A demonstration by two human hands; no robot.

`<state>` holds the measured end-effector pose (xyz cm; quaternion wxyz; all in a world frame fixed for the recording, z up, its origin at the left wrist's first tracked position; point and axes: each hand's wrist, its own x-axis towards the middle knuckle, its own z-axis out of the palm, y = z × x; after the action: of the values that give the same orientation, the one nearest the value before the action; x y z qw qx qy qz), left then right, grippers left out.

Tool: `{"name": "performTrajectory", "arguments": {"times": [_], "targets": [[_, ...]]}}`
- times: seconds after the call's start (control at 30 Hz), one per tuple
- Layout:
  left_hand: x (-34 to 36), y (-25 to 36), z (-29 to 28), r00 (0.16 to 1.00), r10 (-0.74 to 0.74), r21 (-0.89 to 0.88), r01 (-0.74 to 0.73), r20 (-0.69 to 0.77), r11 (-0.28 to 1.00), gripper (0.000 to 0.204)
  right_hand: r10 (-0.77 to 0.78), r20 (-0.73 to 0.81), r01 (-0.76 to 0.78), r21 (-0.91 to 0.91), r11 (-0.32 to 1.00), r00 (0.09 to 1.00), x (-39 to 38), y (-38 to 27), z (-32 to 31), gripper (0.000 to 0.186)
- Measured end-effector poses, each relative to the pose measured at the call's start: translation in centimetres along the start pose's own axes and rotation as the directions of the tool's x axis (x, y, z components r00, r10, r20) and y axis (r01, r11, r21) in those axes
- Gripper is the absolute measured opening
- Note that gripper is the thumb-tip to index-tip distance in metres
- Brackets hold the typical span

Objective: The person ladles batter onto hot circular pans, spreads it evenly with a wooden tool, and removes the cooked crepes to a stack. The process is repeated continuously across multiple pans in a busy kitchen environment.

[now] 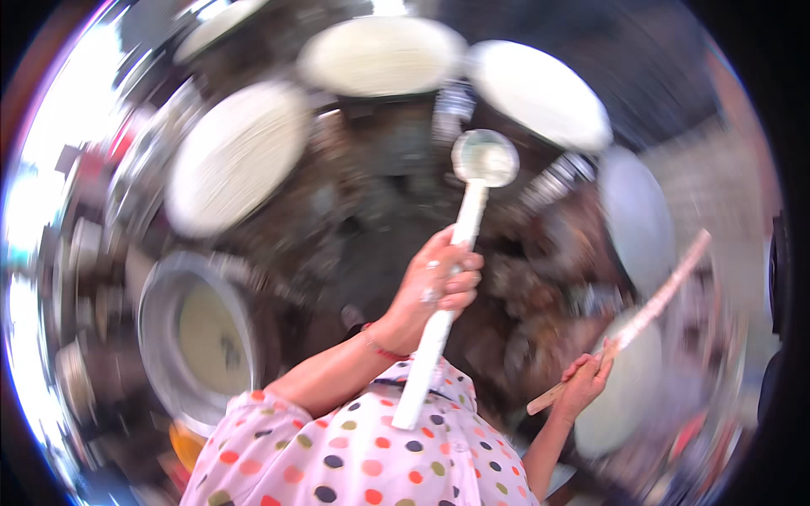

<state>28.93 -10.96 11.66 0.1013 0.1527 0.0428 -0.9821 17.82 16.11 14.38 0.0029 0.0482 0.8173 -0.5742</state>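
Observation:
My left hand [437,282], with rings on it, is wrapped round the long white handle of a ladle [485,158]. The ladle's round bowl points away from me and has some pale stuff in it. Its handle end reaches back over my dotted shirt. Out to the right, my right hand [582,384] grips a long, thin, flat wooden stick [656,304], whose far end slants up and right. Beneath that stick lies a pale round griddle [633,401]. To the left stands a deep metal pot [150,333] holding pale batter-like liquid [205,333].
Large round griddles with pale surfaces form an arc: one at left [240,160], one at the back [380,57], one at back right [540,94], and a greyer one at right [634,215]. Blurred brown stands or stoves [540,295] fill the middle. Something yellow [187,445] sits below the pot.

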Motion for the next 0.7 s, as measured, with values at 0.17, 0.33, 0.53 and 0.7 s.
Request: {"name": "performTrajectory", "arguments": {"times": [0.17,0.33,0.53,0.7], "targets": [[-13.5,6.1,-9.0,0.712,0.644,0.047,-0.660,-0.280,0.750,0.031,-0.026,0.843,0.228,-0.115,0.967,0.537,-8.2,1.8,19.0,0.033],[-27.9,-2.4,-25.6,0.173,0.930,0.085,-0.974,-0.324,0.211,0.018,-0.139,0.959,0.598,0.265,0.757,-0.249,-21.8,11.0,22.8,0.026],[-39.2,-7.6,-39.6,-0.266,0.687,0.438,-0.895,-0.676,0.085,0.027,0.011,0.682,0.664,0.708,0.241,-0.732,-36.0,15.8,31.3,0.025],[-42.0,-5.4,-47.2,-0.301,0.533,0.501,-0.818,-0.791,0.281,0.020,0.295,0.679,0.671,0.727,-0.144,-0.673,-44.8,20.2,37.6,0.026]]}}
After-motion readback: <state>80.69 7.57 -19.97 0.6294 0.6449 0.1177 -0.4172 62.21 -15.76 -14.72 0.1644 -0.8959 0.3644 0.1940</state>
